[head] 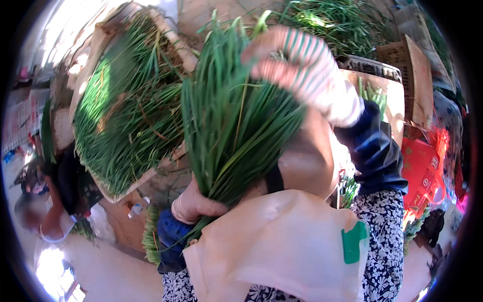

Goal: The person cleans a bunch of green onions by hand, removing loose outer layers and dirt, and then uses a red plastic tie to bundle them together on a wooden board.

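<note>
A large bunch of long green leafy stalks, like garlic chives, stands spread out before me above my lap. My left hand, in a pale knitted glove, is shut around the bunch low down. My right hand, in a striped knitted glove, is blurred at the upper right side of the bunch; its fingers are curved by the leaves, and whether they grip any cannot be told. Beneath the bunch a pale sheet covers my lap, over patterned trousers. A brown rounded surface shows behind the leaves.
A large container full of similar green leaves stands at the left. More greens lie at the top right. On the right are a cardboard box and a red bag. Another person is at the far left, near a plastic bottle.
</note>
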Tool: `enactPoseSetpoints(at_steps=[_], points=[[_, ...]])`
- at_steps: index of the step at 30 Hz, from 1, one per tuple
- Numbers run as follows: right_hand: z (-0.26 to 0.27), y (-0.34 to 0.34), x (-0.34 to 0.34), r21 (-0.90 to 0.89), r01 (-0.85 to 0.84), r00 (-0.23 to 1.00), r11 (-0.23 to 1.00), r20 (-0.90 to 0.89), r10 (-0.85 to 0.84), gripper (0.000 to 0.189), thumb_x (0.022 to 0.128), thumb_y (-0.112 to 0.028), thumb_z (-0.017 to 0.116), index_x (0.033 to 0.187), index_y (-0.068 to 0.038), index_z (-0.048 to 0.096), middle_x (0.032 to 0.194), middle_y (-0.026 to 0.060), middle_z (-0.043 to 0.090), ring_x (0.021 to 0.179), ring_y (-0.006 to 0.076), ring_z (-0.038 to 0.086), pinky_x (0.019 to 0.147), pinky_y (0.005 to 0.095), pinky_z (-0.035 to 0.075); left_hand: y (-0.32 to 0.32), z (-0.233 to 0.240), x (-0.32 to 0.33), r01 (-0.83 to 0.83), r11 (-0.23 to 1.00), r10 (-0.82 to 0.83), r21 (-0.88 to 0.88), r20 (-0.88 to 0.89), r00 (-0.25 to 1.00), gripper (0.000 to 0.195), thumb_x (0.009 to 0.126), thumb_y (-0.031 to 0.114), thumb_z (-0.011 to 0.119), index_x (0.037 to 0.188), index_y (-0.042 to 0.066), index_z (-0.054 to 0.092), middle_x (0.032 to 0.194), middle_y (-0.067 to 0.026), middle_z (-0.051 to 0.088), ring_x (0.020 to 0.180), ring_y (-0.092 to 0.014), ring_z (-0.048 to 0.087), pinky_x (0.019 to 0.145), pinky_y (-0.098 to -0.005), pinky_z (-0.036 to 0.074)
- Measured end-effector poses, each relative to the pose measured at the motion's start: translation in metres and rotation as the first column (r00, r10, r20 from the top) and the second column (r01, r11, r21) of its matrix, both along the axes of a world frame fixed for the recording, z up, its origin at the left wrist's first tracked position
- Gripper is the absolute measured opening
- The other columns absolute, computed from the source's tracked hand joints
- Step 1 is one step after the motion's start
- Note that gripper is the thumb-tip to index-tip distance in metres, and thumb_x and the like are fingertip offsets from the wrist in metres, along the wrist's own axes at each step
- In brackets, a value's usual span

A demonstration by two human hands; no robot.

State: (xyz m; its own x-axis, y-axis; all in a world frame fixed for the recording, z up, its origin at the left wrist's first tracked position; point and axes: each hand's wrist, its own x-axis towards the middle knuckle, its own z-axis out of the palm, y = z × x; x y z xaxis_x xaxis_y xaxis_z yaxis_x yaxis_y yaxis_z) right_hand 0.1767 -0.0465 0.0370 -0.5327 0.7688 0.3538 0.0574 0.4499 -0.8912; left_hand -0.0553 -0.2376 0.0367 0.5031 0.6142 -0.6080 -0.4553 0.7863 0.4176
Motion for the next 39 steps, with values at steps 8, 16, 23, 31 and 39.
enactPoseSetpoints(at_steps=[8,16,23,31,39], points=[[-0.005,0.071,0.06,-0.742,-0.379,0.701,0.553,-0.62,-0.351,0.012,0.095,-0.015,0.059,0.095,-0.005,0.065,0.08,0.0048,0.069,0.073,0.0211,0.068,0.065,0.0354,0.056,-0.008,0.003,-0.006,-0.006,0.991,-0.02,-0.132,-0.195,0.981,0.095,0.053,-0.017,0.077,0.14,0.002,0.047,0.126,-0.0145,0.063,0.111,-0.026,0.064,0.098,-0.0394,0.05],[-0.06,0.166,0.171,-0.643,0.315,0.714,0.698,-0.324,-0.621,0.011,0.092,-0.013,0.064,0.095,-0.003,0.067,0.082,0.0051,0.068,0.071,0.0193,0.065,0.066,0.0325,0.053,-0.02,-0.01,-0.029,0.058,0.99,-0.092,-0.129,-0.279,0.956,0.089,0.055,-0.011,0.076,0.139,0.0,0.047,0.116,-0.0174,0.067,0.093,-0.025,0.068,0.077,-0.0358,0.057],[-0.067,0.053,0.103,-0.535,0.245,0.936,0.808,0.348,-0.053,0.076,0.078,-0.041,0.082,0.137,-0.002,0.053,0.131,0.0165,0.061,0.125,0.0281,0.055,0.105,0.0367,0.043,-0.021,-0.013,-0.027,0.006,0.986,-0.051,-0.169,-0.261,0.964,0.089,0.055,-0.01,0.076,0.139,0.0,0.047,0.114,-0.018,0.067,0.089,-0.025,0.067,0.074,-0.0347,0.055],[-0.085,0.068,0.047,-0.626,0.027,0.95,0.779,0.259,0.175,0.026,0.082,-0.022,0.075,0.098,-0.003,0.07,0.084,0.0063,0.069,0.078,0.0178,0.063,0.07,0.0342,0.052,-0.021,-0.012,-0.031,0.004,0.987,-0.047,-0.16,-0.266,0.963,0.088,0.056,-0.008,0.077,0.138,0.0,0.047,0.112,-0.0187,0.067,0.085,-0.025,0.066,0.069,-0.0336,0.054],[-0.121,0.082,0.033,-0.727,-0.535,0.84,0.43,-0.511,0.181,0.024,0.083,-0.009,0.067,0.106,-0.003,0.065,0.084,0.0084,0.069,0.077,0.0185,0.064,0.068,0.0342,0.05,-0.019,-0.013,-0.032,-0.021,0.981,-0.031,-0.194,-0.262,0.965,0.087,0.056,-0.007,0.077,0.138,-0.001,0.047,0.109,-0.0194,0.067,0.081,-0.024,0.065,0.065,-0.0324,0.052]])
